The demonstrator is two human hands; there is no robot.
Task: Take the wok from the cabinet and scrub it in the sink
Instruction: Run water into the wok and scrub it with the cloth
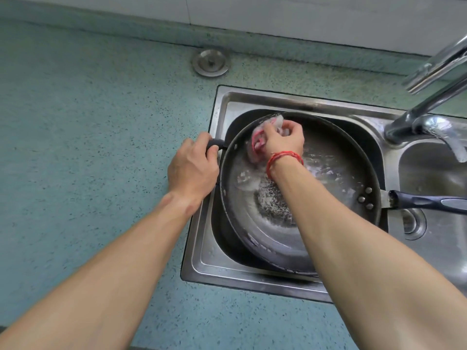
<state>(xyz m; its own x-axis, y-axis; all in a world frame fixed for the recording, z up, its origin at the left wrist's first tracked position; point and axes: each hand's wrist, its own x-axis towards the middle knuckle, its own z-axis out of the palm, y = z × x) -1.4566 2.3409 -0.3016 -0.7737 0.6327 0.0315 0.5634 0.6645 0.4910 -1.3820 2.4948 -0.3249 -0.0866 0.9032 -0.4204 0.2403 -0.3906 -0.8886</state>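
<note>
Head view: the wok (328, 173) is sitting in the left basin of the sink (202, 248).
The left hand (193, 168) is gripping its small side handle (214, 144), probably to stop it sliding, while the right hand (284, 140) is pressing a pink cloth (257, 145), held in curled fingers, on the far inner wall.

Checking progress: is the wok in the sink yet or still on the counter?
In the sink. The wok sits in the sink's left basin, soapy water inside, long handle reaching over the right basin.
</note>
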